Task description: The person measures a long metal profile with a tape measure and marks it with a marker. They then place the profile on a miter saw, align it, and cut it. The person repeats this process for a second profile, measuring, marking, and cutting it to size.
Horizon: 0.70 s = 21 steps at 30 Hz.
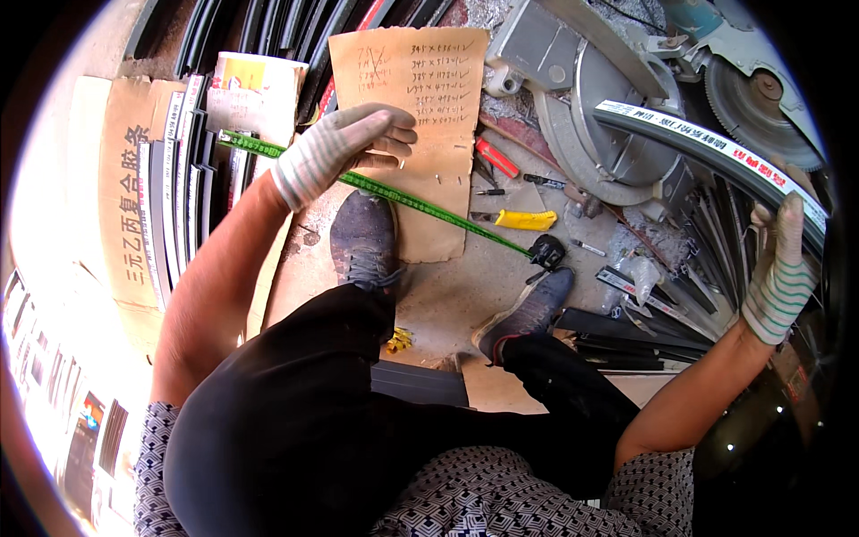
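My right hand [780, 268], in a white glove with green stripes at the cuff, grips a long dark profile strip [693, 136] by its right part. A white label with print runs along the strip, whose far end reaches over the saw. My left hand [331, 154], gloved too, has its fingers stretched to the right, apart from any grip that I can see. Below it passes the green blade of a tape measure [429, 208], pulled out slantwise. The black tape case [548, 251] lies by my right shoe. A cardboard sheet [438, 170] with handwritten figures lies under the blade.
A grey mitre saw [608, 116] with a round toothed blade [761, 106] stands at the far right. A yellow-handled knife [526, 219] and red-handled tool [497, 157] lie on the floor. Profile strips [183, 179] stand in a carton [121, 197] at left; offcuts [716, 237] pile at right.
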Tool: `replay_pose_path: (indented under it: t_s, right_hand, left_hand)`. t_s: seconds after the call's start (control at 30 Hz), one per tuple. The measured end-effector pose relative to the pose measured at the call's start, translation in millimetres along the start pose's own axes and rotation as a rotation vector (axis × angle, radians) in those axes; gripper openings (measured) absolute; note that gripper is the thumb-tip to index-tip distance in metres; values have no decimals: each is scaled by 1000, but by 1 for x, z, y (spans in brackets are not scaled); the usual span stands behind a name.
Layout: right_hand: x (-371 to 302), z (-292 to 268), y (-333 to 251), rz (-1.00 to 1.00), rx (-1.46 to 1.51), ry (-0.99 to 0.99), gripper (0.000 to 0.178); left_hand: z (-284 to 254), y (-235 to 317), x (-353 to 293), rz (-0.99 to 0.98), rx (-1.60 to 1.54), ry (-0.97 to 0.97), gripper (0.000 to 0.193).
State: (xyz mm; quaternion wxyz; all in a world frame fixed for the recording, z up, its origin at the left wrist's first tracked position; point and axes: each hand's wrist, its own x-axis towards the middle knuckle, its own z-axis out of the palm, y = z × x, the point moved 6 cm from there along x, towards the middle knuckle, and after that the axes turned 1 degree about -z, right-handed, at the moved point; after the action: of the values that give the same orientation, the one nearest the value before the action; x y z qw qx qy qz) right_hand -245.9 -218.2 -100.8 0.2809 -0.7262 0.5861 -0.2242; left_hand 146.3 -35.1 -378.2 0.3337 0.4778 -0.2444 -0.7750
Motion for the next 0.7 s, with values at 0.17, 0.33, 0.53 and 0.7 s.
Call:
replay_pose_path:
  t_s: [0.17, 0.33, 0.53, 0.7]
  right_hand:
    - [2, 1, -1, -8, -8, -19, 49]
    - [1, 5, -5, -20, 45, 19, 50]
    - [2, 0, -2, -18, 6, 33, 51]
    - [2, -1, 2, -2, 43, 8, 50]
  left_hand:
    - [24, -27, 16, -332, 365, -230, 54]
    - [-32, 65, 37, 437, 559, 263, 39]
    - [-58, 173, -10, 742, -410, 216, 29]
    - [-20, 36, 13, 304, -167, 117, 41]
